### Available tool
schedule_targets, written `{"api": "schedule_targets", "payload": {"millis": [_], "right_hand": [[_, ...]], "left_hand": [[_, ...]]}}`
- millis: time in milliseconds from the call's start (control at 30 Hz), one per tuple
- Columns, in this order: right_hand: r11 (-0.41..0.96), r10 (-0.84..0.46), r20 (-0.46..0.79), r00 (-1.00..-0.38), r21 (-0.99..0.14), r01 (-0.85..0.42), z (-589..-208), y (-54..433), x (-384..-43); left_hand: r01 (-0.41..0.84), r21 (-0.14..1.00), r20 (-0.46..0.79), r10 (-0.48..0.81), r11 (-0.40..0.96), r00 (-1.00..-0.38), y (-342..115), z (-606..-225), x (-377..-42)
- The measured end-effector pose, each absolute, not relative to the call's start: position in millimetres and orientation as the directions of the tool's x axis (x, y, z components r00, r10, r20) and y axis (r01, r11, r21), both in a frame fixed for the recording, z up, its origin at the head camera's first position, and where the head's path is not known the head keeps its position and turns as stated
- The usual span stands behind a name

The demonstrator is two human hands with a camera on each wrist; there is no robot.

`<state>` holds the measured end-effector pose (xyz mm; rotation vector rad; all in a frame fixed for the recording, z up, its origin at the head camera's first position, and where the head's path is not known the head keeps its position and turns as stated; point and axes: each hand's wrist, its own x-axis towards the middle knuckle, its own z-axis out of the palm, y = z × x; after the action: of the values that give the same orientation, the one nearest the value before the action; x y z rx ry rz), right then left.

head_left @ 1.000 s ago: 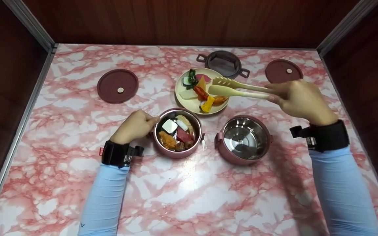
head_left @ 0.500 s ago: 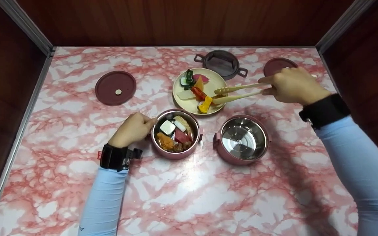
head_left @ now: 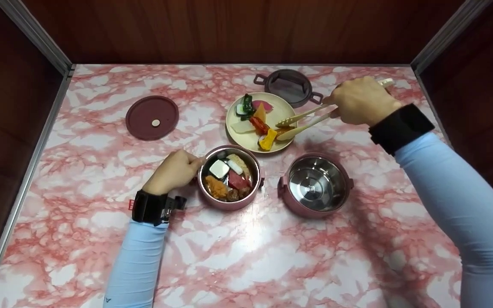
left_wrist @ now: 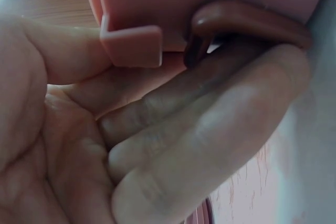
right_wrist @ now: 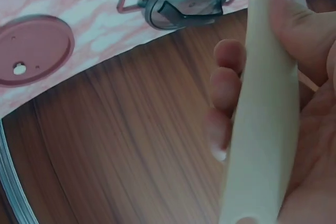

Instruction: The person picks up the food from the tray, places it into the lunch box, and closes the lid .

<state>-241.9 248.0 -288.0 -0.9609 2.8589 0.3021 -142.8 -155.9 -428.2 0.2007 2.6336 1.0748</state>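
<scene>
My left hand (head_left: 173, 171) holds the left pink pot (head_left: 230, 206) by its side. In the left wrist view the thumb lies at a pink tab near the rim, and the curled fingers (left_wrist: 210, 129) meet the brown handle (left_wrist: 252, 22). Toy-like food pieces lie inside this pot, among them a white square (head_left: 219, 169) and a red piece (head_left: 238, 180). My right hand (head_left: 360, 100) grips cream tongs (head_left: 308, 124). Their tips are down at the right of a cream plate (head_left: 281, 110), around an orange-brown food piece (head_left: 285, 130); contact is unclear.
A second pink pot (head_left: 300, 209), with a bare steel inside, stands right of the first. Behind the plate lies a dark lid with two handles (head_left: 288, 87). One maroon lid (head_left: 146, 115) is at left; another maroon lid (right_wrist: 39, 45) shows in the right wrist view. Wood panels enclose the table.
The tongs have come down and slightly left from above the plate's middle, onto its right part by the orange-brown piece. My left hand has stayed at the pot.
</scene>
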Motion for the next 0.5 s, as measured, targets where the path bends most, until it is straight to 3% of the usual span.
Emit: {"api": "schedule_targets", "payload": {"millis": [267, 500], "right_hand": [[0.815, -0.543, -0.173, -0.821, 0.127, -0.566, -288, 237, -249], [0.768, -0.601, -0.157, -0.783, 0.156, -0.621, -286, 236, -255]], "left_hand": [[0.009, 0.703, -0.218, 0.227, 0.711, -0.949, -157, -427, -143], [0.014, 0.706, -0.216, 0.234, 0.708, -0.948, -155, -428, -142]]}}
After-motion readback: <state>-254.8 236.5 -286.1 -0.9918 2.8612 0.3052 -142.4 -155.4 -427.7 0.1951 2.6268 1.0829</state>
